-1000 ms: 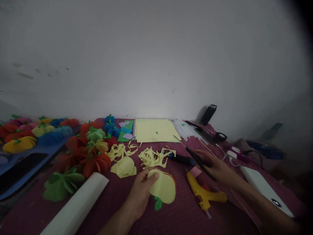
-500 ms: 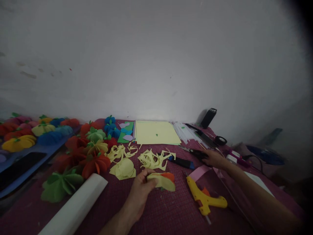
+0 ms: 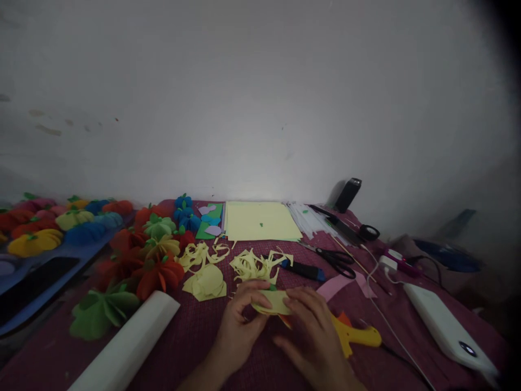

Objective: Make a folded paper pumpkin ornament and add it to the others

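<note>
A small layered bundle of pale yellow paper pieces [image 3: 273, 302] is pinched between the thumb and fingers of my left hand [image 3: 243, 320]. Bits of orange and green paper show at its edges. My right hand [image 3: 311, 331] has its fingertips against the bundle's right end, while its thumb stands apart below. Just beyond the hands lies a heap of yellow paper strips [image 3: 253, 264]. Black-handled scissors [image 3: 336, 259] rest beyond my right hand, near a blue and black cutter [image 3: 303, 270]. A yellow glue gun [image 3: 358, 335] is partly hidden behind the right hand.
Colourful paper pumpkins [image 3: 157, 250] crowd the left side, with a white paper roll [image 3: 130, 342] in front. Yellow sheets [image 3: 262, 220] lie near the wall. A pink strip [image 3: 337, 285], tape roll [image 3: 368, 233], white power bank [image 3: 448, 326] and cables occupy the right.
My right hand has let go of the scissors, which now lie on the table, and has come left to the bundle. My left hand has turned the paper bundle slightly.
</note>
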### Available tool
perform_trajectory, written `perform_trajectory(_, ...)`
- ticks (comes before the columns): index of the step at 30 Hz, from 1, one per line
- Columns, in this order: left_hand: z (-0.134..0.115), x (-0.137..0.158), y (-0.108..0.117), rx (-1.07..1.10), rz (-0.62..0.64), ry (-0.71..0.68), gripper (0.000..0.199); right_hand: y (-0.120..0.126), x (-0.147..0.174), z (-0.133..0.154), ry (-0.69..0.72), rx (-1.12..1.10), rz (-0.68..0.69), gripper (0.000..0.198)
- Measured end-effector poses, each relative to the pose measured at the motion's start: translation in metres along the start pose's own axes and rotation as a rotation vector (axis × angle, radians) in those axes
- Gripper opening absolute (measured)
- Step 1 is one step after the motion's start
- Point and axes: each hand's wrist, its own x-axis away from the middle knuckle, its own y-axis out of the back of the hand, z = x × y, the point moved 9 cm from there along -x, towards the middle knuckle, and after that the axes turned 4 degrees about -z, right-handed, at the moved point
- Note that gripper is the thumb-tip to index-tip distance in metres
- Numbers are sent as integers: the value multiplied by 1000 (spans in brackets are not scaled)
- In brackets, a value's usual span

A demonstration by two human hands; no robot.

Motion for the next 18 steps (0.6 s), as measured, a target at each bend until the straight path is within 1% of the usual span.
perform_trajectory(3, 6, -1, -1, 52, 14, 60, 8, -4, -8, -2, 15, -38, -65, 36)
perform_trajectory(5, 9, -1, -2, 43, 19, 95, 7, -1, -13, -6, -1, -101, -75, 27)
perform_trajectory(8, 11, 0, -5, -57, 51, 127, 7, -1, -18, -13, -82, -205, -24, 17)
perform_trajectory(11, 6, 2, -8, -175, 81, 59, 9, -6, -17, -19, -162, -292, 60, 7)
perform_trajectory(14, 1, 3, -9, -202, 96, -21, 7, -12, -15, -24, -237, -359, 125, 7)
perform_trajectory(18, 5, 4, -8, -207, 115, -7, 8, -19, -13, -26, -321, -419, 212, 12)
